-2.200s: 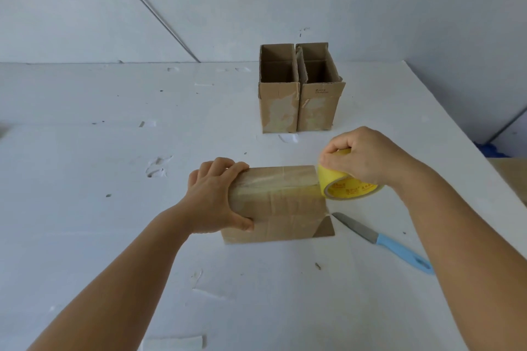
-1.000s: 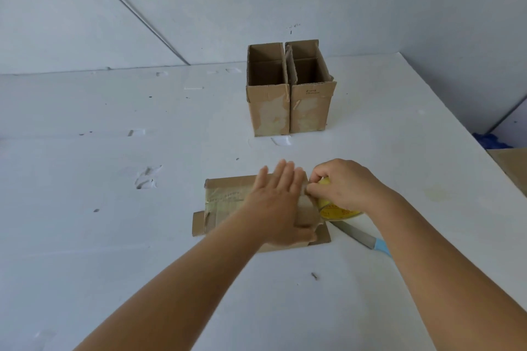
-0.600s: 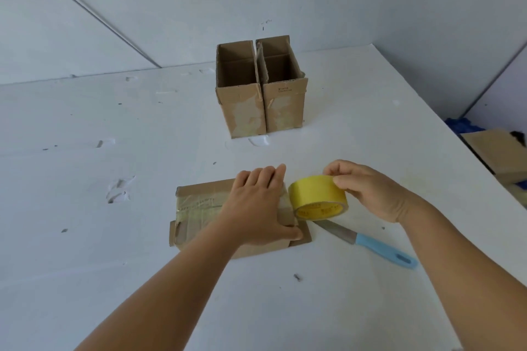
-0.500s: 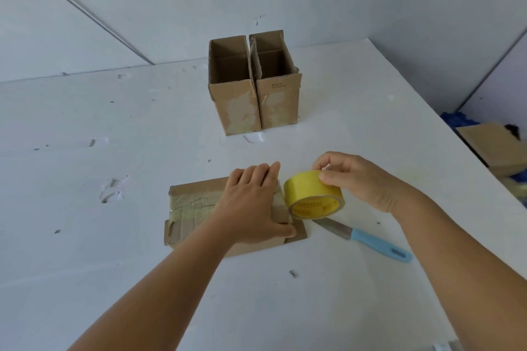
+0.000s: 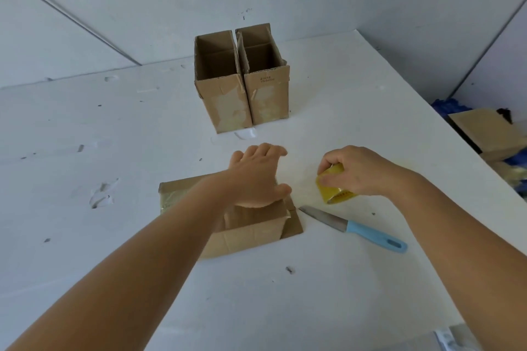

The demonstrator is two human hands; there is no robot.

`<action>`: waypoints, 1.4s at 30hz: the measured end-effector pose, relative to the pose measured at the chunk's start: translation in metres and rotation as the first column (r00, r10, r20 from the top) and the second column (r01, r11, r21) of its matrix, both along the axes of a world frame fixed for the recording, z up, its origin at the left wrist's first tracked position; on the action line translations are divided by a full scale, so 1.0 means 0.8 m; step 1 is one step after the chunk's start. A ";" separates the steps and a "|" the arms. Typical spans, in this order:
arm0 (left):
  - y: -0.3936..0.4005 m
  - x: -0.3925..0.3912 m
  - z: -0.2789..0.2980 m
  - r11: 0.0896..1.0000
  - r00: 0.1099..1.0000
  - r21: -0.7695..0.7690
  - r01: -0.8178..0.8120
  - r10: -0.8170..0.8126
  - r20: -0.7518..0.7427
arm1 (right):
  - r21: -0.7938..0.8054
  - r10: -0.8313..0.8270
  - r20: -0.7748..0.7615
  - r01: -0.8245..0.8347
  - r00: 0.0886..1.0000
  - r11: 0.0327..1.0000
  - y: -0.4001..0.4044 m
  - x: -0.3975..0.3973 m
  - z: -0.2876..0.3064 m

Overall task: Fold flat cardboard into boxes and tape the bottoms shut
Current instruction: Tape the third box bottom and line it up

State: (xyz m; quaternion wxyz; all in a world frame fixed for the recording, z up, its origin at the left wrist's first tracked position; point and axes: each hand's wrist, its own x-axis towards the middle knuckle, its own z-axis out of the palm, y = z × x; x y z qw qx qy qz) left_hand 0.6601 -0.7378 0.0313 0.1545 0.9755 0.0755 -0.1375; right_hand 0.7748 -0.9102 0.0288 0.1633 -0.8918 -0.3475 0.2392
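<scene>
A brown cardboard box lies on its side on the white table, its taped face up and an end flap sticking out to the right. My left hand rests flat over its far right corner, fingers stretched out past the box edge. To the right, my right hand grips a yellow tape roll just above the table, well apart from the box. My left forearm hides much of the box's top.
Two upright open cardboard boxes stand side by side at the back. A blue-handled knife lies right of the lying box, blade toward it. More cardboard and blue material sit beyond the table's right edge.
My right hand has carried the tape roll away from the box to the right and lowered it. My left hand has slid toward the box's far right corner.
</scene>
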 end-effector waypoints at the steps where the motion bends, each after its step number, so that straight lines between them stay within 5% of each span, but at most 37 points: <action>1: 0.001 0.009 0.005 0.998 0.998 -0.016 0.057 -0.058 -0.028 | -0.001 0.000 -0.004 0.000 1.000 1.000 0.000 -0.001 0.001; 6: 0.001 0.044 0.018 0.947 0.931 -0.301 0.115 -0.208 -0.301 | 0.018 -0.012 0.018 0.012 1.000 1.000 0.002 -0.004 0.006; 13: 0.004 0.040 0.015 0.833 0.965 -0.552 0.018 -0.160 -0.210 | 0.097 -0.048 0.060 0.042 0.997 0.994 -0.010 -0.004 -0.001; 18: 0.013 0.038 0.003 0.795 0.977 -0.605 -0.045 -0.092 -0.194 | 0.235 -0.317 0.049 0.298 0.947 0.925 -0.022 -0.022 -0.038; 21: 0.019 0.035 -0.001 0.768 0.986 -0.637 -0.067 -0.049 -0.162 | 0.108 -0.407 -0.004 0.405 0.914 0.908 -0.037 -0.036 -0.067; 24: 0.018 0.036 -0.005 0.759 0.988 -0.648 -0.058 -0.049 -0.146 | -0.124 -0.282 0.021 0.282 0.959 0.951 -0.048 -0.050 -0.097; 26: 0.016 0.037 -0.008 0.760 0.988 -0.647 -0.052 -0.054 -0.142 | -0.143 -0.237 0.088 0.248 0.968 0.958 -0.050 -0.057 -0.113; 30: 0.016 0.036 -0.010 0.768 0.993 -0.639 -0.047 -0.035 -0.116 | -0.044 -0.266 0.140 0.274 0.954 0.961 -0.053 -0.062 -0.120; 38: 0.016 0.035 -0.008 0.790 0.992 -0.607 -0.087 0.012 -0.125 | 0.168 -0.134 -0.041 0.139 0.990 0.976 -0.081 -0.073 -0.021; 42: 0.012 0.034 -0.006 0.800 0.992 -0.594 -0.086 0.017 -0.122 | 0.261 -0.144 0.139 0.104 0.980 0.960 -0.068 -0.094 0.008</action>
